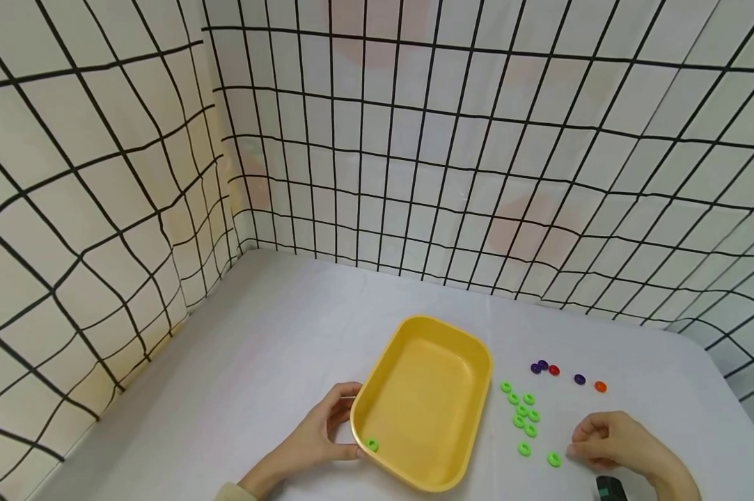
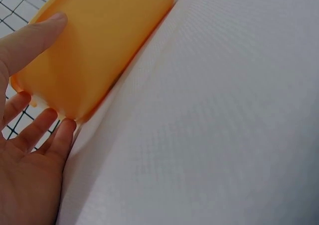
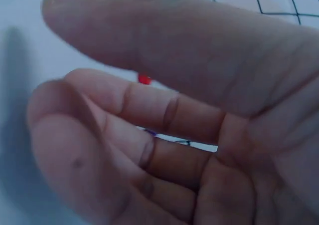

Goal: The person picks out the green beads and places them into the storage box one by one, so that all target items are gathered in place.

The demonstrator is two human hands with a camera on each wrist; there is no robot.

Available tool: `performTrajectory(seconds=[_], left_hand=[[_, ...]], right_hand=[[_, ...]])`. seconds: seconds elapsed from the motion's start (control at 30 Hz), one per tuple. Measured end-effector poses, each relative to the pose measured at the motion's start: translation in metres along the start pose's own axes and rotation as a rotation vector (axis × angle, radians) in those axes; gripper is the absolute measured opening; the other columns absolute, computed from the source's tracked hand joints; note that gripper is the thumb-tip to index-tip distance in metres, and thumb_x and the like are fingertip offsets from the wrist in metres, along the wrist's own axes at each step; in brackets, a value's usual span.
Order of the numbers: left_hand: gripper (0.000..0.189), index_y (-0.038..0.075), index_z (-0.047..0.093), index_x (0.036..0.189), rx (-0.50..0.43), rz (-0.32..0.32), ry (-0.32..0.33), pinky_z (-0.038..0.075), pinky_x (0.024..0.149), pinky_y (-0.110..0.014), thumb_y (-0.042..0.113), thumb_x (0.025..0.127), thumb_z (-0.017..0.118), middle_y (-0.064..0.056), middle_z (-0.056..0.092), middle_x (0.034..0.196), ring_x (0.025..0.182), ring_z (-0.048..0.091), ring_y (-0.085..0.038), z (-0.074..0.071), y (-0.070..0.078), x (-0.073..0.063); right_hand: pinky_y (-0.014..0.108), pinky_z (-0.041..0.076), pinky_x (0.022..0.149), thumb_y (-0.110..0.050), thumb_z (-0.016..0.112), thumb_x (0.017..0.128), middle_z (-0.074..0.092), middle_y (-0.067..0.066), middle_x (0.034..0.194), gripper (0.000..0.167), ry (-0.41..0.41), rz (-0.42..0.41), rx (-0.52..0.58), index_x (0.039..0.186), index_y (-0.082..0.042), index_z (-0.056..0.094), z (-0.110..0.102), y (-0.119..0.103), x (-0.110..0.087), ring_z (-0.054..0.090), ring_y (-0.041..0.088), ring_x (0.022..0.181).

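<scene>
**Left grip on the yellow tray, right grip apart**

The yellow tray (image 1: 427, 403) sits on the white worktop (image 1: 257, 348), a green ring (image 1: 372, 446) inside its near-left corner. My left grip (image 1: 315, 433) holds that corner between thumb and fingers. Loose green rings (image 1: 521, 410) lie right of it; purple, red and orange pieces (image 1: 554, 370) lie farther back. My right grip (image 1: 627, 445), loosely curled, thumb and forefinger apart, is beside the nearest ring (image 1: 553, 464), possibly touching; the blurred wrist view doesn't settle it.
</scene>
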State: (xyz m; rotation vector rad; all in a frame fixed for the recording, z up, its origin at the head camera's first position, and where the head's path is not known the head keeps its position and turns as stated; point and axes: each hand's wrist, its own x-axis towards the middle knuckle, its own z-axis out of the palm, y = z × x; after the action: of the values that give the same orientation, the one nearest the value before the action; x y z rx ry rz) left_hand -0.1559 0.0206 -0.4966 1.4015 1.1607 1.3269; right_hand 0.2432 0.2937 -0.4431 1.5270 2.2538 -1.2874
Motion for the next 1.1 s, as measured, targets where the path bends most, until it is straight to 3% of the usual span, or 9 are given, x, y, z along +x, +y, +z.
performTrajectory(seconds=[0.2, 0.37, 0.53, 0.67, 0.9, 1.1], left_hand=[[0.079, 0.009, 0.040, 0.142, 0.019, -0.030, 0.015, 0.041, 0.110, -0.023, 0.012, 0.078, 0.085, -0.014, 0.045, 0.146, 0.131, 0.049, -0.028, 0.000, 0.002, -0.001], [0.079, 0.008, 0.040, 0.142, 0.007, -0.037, 0.014, 0.040, 0.110, -0.023, 0.010, 0.078, 0.084, -0.015, 0.044, 0.146, 0.131, 0.048, -0.027, 0.000, 0.003, -0.002], [0.078, 0.006, 0.039, 0.143, 0.008, -0.005, 0.007, 0.041, 0.110, -0.023, 0.011, 0.079, 0.083, -0.018, 0.044, 0.146, 0.131, 0.048, -0.031, 0.000, 0.001, -0.001], [0.078, 0.006, 0.039, 0.143, -0.002, 0.002, 0.004, 0.041, 0.110, -0.024, 0.011, 0.079, 0.084, -0.018, 0.042, 0.147, 0.131, 0.047, -0.033, 0.001, 0.000, 0.000], [0.079, 0.007, 0.039, 0.143, -0.025, -0.019, -0.001, 0.040, 0.110, -0.023, 0.011, 0.078, 0.084, -0.017, 0.041, 0.148, 0.132, 0.046, -0.033, 0.002, 0.001, 0.000], [0.079, 0.006, 0.039, 0.143, -0.027, -0.025, -0.002, 0.040, 0.111, -0.023, 0.012, 0.079, 0.084, -0.017, 0.041, 0.148, 0.133, 0.045, -0.035, 0.002, 0.001, 0.000]], right_hand=[[0.026, 0.048, 0.055, -0.026, 0.076, 0.086, 0.058, -0.001, 0.064, 0.028, -0.063, -0.139, 0.049, 0.087, -0.001, 0.063, 0.009, -0.011, 0.004, 0.055, 0.015, 0.062], [0.026, 0.052, 0.055, -0.026, 0.078, 0.085, 0.060, 0.000, 0.065, 0.029, -0.065, -0.192, 0.062, 0.087, -0.001, 0.064, 0.020, -0.024, 0.006, 0.057, 0.015, 0.062], [0.025, 0.052, 0.054, -0.024, 0.078, 0.084, 0.060, 0.001, 0.065, 0.026, -0.052, -0.242, 0.028, 0.085, -0.002, 0.064, 0.027, -0.036, 0.008, 0.057, 0.015, 0.060], [0.025, 0.051, 0.052, -0.022, 0.078, 0.084, 0.059, 0.001, 0.063, 0.024, -0.027, -0.243, -0.013, 0.083, -0.003, 0.064, 0.031, -0.041, 0.009, 0.055, 0.015, 0.057], [0.025, 0.049, 0.052, -0.020, 0.081, 0.080, 0.057, 0.002, 0.061, 0.024, 0.056, -0.140, -0.042, 0.079, -0.005, 0.062, 0.038, -0.050, 0.006, 0.055, 0.017, 0.056], [0.024, 0.042, 0.048, -0.014, 0.082, 0.075, 0.053, 0.001, 0.058, 0.024, 0.115, -0.150, -0.088, 0.074, -0.006, 0.059, 0.043, -0.056, 0.004, 0.052, 0.016, 0.053]])
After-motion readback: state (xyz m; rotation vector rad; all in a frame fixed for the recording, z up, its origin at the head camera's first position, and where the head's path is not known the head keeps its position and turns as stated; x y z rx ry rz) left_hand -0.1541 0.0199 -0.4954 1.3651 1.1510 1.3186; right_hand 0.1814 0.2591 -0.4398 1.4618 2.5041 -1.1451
